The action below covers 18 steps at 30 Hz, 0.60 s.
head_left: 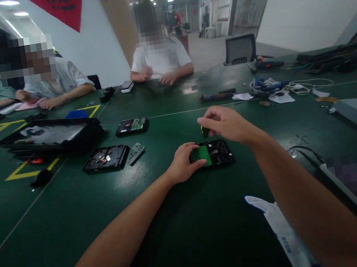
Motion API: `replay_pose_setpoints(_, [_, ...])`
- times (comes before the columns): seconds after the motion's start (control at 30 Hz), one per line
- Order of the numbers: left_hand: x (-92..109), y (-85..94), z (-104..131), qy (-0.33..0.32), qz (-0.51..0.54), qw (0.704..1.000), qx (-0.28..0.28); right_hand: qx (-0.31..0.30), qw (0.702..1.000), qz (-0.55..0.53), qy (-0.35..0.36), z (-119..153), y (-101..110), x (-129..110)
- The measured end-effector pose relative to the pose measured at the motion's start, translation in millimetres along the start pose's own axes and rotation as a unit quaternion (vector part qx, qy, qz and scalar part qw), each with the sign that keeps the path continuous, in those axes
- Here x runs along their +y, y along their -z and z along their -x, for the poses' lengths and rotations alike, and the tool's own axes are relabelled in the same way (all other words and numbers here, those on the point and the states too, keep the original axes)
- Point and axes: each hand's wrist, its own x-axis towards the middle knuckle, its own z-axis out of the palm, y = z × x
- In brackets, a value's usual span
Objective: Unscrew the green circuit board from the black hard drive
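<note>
My left hand [183, 162] is partly open, thumb and fingers parted over the near and far sides of a black drive [222, 151], gripping its left end. The drive lies flat on the green table [179, 223], directly below my right hand [222, 123], with a green circuit board [203, 153] showing between my left thumb and fingers. My right hand is closed round the yellow-and-black handle of a screwdriver [204, 132], its shaft pointing down at the drive (I can't tell whether the tip sits in a screw). To the left of my left hand are a loose circuit board [136, 152] and, just past it, another drive casing [106, 158]. A white glove [275, 222] lies nearer me, beside my right forearm.
</note>
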Motion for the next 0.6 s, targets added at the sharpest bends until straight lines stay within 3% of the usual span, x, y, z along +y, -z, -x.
replay_pose_setpoints(0.4, [-0.6,1.5,0.0,-0.004,-0.004,1.000,-0.003,-0.058,0.993,-0.106,0.007,-2.5,-3.7,3.7])
replay_pose_setpoints(0.6, [0.6,2.3,0.3,-0.003,-0.001,1.000,-0.004,-0.016,0.998,0.007,0.068,-3.1,0.1,4.7])
